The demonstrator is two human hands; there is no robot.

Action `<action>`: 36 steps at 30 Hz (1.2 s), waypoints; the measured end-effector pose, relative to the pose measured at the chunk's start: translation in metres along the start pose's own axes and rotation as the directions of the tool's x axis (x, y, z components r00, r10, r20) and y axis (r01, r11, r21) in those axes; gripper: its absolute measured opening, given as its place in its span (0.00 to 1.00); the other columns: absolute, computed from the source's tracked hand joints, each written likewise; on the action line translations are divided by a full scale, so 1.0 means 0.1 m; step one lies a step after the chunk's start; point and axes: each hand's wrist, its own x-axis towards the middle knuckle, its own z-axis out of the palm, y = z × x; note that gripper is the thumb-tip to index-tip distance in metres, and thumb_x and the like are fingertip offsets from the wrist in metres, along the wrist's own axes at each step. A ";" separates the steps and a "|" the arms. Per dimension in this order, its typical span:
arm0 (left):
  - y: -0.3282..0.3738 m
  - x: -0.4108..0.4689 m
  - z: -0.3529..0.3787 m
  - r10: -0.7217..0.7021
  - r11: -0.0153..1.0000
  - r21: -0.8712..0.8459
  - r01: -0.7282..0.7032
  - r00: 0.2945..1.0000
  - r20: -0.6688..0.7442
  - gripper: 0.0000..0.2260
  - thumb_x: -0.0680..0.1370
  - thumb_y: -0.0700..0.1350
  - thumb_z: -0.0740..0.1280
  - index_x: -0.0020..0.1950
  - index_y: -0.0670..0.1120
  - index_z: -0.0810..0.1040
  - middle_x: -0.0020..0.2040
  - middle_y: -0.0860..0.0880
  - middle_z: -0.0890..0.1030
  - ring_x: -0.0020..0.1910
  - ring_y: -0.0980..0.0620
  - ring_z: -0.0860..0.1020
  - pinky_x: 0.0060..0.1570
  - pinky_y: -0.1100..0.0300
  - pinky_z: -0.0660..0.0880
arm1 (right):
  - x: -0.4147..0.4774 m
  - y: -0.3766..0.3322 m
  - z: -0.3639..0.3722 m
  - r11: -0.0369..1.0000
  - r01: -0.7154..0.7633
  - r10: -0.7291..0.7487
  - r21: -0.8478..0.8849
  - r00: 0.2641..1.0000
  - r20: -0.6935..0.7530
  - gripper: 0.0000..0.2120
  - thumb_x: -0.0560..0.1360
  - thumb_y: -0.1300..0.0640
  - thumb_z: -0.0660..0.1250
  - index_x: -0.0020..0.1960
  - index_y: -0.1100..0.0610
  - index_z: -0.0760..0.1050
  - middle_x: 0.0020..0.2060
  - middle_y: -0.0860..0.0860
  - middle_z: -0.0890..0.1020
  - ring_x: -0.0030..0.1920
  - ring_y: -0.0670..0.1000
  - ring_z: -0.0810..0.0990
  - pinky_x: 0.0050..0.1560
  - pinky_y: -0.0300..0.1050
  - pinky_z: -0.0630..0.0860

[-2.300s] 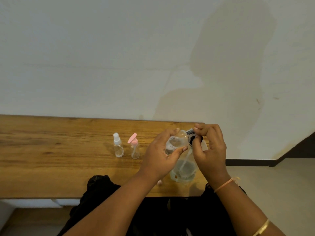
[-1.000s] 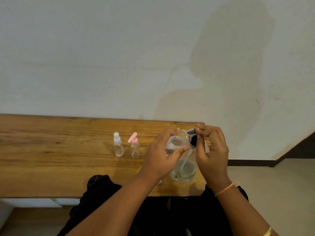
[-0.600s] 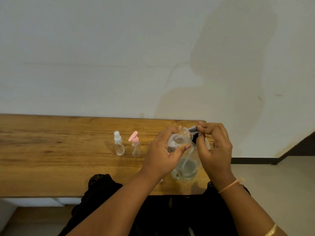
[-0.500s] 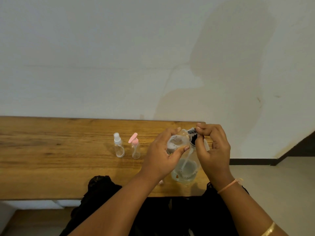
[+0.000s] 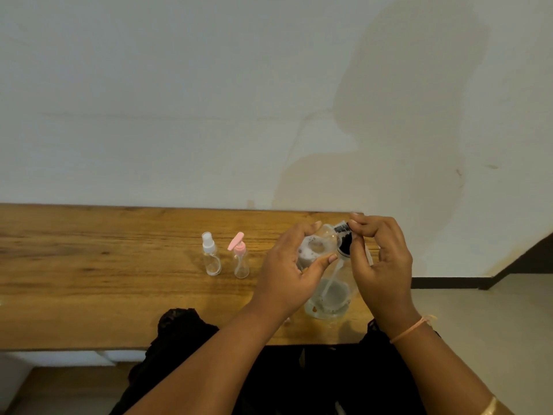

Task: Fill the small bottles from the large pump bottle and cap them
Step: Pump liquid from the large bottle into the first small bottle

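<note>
The large clear pump bottle [image 5: 330, 296] stands near the front right corner of the wooden table [image 5: 104, 280], with a little liquid at its bottom. My left hand [image 5: 287, 274] holds a small clear bottle [image 5: 317, 248], foamy inside, against the black pump head [image 5: 344, 242]. The fingers of my right hand [image 5: 381, 262] pinch that pump head from the right. Two more small bottles stand upright to the left: one with a white spray cap [image 5: 211, 259] and one with a pink pump cap [image 5: 241, 259].
A white wall rises right behind the table's far edge. The table ends just right of the large bottle, with pale floor [image 5: 478, 324] beyond. Dark clothing [image 5: 299, 378] covers my lap below the front edge.
Both hands stay at the pump head with the small bottle. Only small shifts of the fingers and of the camera show.
</note>
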 end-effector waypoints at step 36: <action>-0.03 0.00 0.04 0.015 1.000 -0.019 -0.015 0.999 -0.032 0.17 0.71 0.52 0.72 0.57 0.60 0.72 0.54 0.54 0.79 0.51 0.61 0.77 0.44 0.74 0.73 | 0.05 -0.02 -0.01 1.000 0.007 -0.007 -0.004 1.000 0.005 0.08 0.74 0.62 0.60 0.46 0.63 0.78 0.46 0.51 0.77 0.52 0.38 0.75 0.54 0.30 0.72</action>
